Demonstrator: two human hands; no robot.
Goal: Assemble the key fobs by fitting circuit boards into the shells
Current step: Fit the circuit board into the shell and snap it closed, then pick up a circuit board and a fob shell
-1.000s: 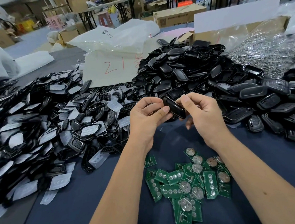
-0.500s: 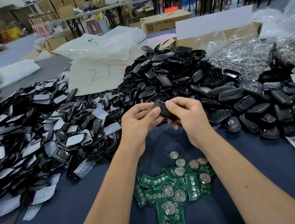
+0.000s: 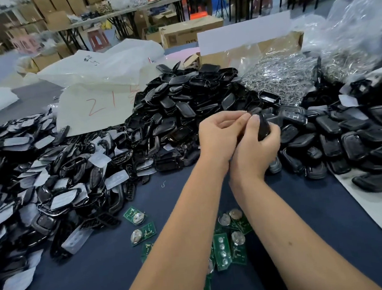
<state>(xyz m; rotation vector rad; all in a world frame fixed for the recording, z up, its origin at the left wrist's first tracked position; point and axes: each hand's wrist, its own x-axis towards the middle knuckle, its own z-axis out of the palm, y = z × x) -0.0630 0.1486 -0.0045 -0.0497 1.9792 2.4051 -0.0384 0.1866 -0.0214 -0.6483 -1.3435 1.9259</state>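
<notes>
Key fob: a black key fob (image 3: pixel 263 128) is held above the middle of the bench, in front of the far heap of shells, standing roughly on end between the two hands.
Right hand: the right hand (image 3: pixel 255 147) grasps the fob, fingers curled round its right side and the thumb pressed on its upper left edge.
Left hand: the left hand (image 3: pixel 219 135) is curled, its fingertips touching the fob's top beside the right thumb; both wrists touch.
Circuit boards: green circuit boards (image 3: pixel 222 251) with round silver cells lie scattered on the dark blue bench cover (image 3: pixel 100 278) near the front edge, under and between the forearms; two more lie a little to the left.
Far shells: a tall heap of black shells (image 3: pixel 182 109) rises behind the hands toward the back edge.
Right shells: closed black fobs (image 3: pixel 349 139) spread along the right side, some on a white sheet at the right edge.
Left shells: black frames with pale button pads (image 3: pixel 39 175) cover the left side.
Plastic bag: a white bag marked "21" in red (image 3: pixel 95 104) lies beyond the left heap.
Metal rings: a clear bag of silver metal pieces (image 3: pixel 278 78) sits at the back right.
</notes>
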